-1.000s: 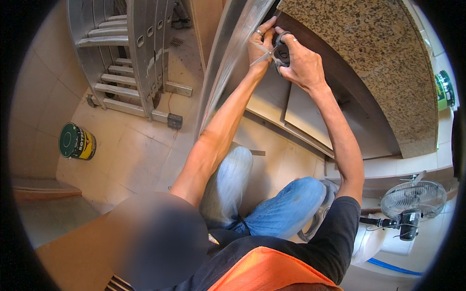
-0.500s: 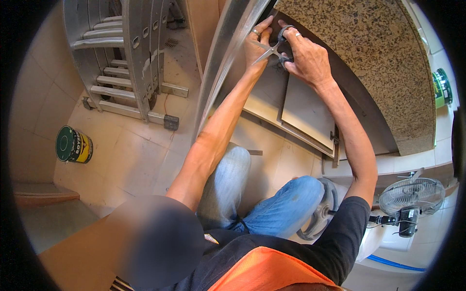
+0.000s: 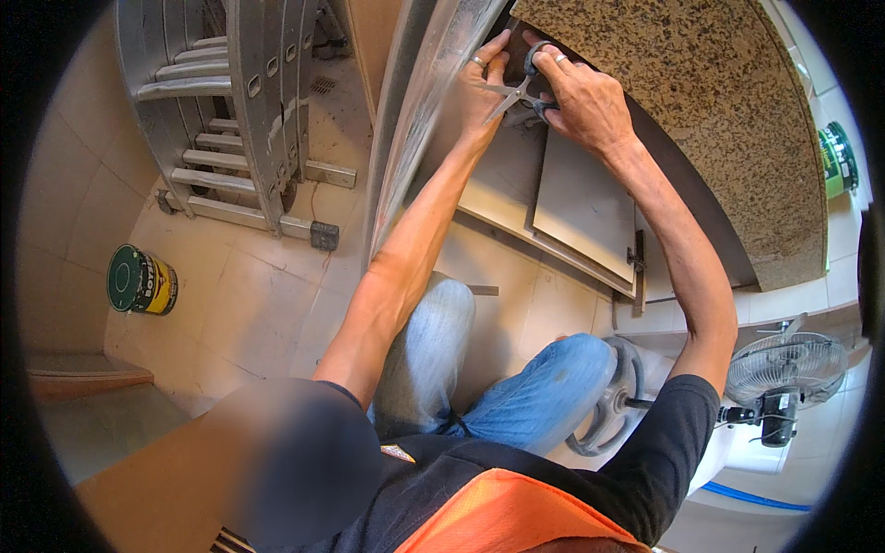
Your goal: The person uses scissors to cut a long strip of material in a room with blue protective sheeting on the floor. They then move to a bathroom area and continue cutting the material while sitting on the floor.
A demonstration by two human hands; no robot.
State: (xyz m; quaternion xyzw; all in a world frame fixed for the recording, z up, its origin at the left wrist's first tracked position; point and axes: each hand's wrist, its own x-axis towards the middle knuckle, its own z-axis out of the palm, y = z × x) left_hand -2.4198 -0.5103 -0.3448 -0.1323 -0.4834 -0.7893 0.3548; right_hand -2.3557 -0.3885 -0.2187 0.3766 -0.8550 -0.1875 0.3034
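My right hand [image 3: 590, 103] grips a pair of scissors [image 3: 519, 94] with dark handles, its fingers through the loops. The steel blades stand apart and point toward my left wrist. My right index fingertip reaches the dark brown panel [image 3: 656, 124] under the granite countertop [image 3: 682, 101]. Close beside it, my left hand [image 3: 481, 85] has its index finger and thumb stretched toward the same corner, tips apart. Whether something thin lies under those fingertips is too small to make out. Below both hands are pale cabinet boards [image 3: 585, 198].
An aluminium ladder [image 3: 221, 175] leans folded at the left, with a green and yellow paint pail [image 3: 143, 279] on the tiled floor. A metal-framed edge [image 3: 415, 120] runs beside my left arm. At the right are a fan [image 3: 784, 378] and a green pail [image 3: 837, 158].
My right elbow has swung slightly outward to the right. Both hands and the scissors stay at the corner under the countertop, with the blades still apart.
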